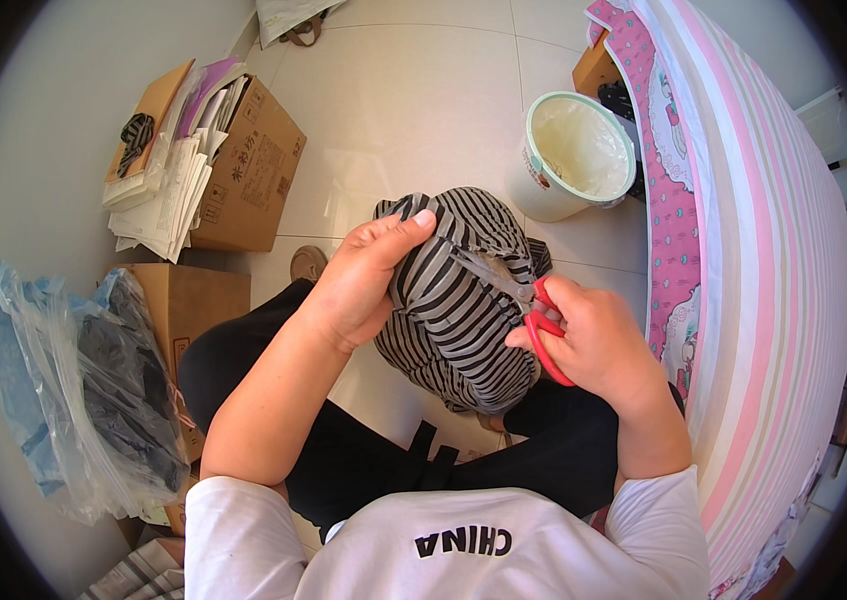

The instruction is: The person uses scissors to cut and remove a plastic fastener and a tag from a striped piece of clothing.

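A bundle of black-and-grey striped fabric bulges between my knees, above the tiled floor. My left hand grips its upper left side, thumb on top and the fingers partly hidden by the cloth. In my right hand are scissors with red handles, the thumb and fingers through the loops. Their metal blades point up and left and lie against the fabric by a gap in it. Something pale shows inside that gap, too unclear to name. How far the blades are apart is hard to tell.
A bin with a plastic liner stands ahead on the right, beside a bed with a striped sheet. On the left are a cardboard box, a stack of papers, a striped cloth scrap and plastic bags.
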`<state>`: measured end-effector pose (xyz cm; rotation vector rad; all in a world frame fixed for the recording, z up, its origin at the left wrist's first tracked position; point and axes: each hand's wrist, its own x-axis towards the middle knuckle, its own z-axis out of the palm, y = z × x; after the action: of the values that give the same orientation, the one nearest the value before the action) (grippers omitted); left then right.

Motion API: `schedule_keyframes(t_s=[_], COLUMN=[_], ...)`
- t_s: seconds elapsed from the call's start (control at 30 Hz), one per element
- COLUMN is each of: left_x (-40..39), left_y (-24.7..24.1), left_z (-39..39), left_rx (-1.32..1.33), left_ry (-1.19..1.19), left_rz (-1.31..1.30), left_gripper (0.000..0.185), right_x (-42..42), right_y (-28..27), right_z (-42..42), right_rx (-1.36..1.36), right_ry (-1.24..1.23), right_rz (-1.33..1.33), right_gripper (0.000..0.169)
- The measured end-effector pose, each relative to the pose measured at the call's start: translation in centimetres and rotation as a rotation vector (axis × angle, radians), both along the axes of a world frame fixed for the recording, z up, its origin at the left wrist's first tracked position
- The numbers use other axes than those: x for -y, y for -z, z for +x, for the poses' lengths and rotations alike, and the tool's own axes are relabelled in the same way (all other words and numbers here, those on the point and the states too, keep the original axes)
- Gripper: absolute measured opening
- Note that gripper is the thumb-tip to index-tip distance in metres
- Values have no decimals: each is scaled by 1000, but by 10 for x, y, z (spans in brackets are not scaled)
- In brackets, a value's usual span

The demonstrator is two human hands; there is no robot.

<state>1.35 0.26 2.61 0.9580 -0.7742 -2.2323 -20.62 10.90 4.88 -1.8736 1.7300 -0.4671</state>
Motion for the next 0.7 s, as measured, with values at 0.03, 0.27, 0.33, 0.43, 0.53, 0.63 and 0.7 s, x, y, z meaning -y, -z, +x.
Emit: schedule_keyframes(t_s=[0.03, 0.27, 0.33, 0.43, 0.53, 0.63, 0.7], left_x=[0, -1, -1, -1, -1, -1, -1], left_y=[0, -1, -1, 0, -1, -1, -1], left_z=[0, -1, -1, -1, -2, -2, -2], left_rx=[-4, 4, 1, -2, 2, 6, 9], left_ry=[-2, -24, -26, -26, -29, -29, -31], left_rz=[2, 13, 8, 12, 16, 14, 14], left_gripper=[21, 23, 24, 24, 24, 24, 24], right_x=[0, 0, 0, 0, 0, 0, 1], right_y=[0, 4, 3, 2, 2, 2, 3], right_z=[1, 3, 3, 2, 1, 1, 2], right_rx=[-32, -154, -174, -193, -199, -168, -116], right_ry=[2, 10, 4, -4, -3, 3, 3], right_rz=[-42, -240, -257, -260, -245, -248, -289], right_gripper=[37, 49, 49, 49, 48, 48, 48])
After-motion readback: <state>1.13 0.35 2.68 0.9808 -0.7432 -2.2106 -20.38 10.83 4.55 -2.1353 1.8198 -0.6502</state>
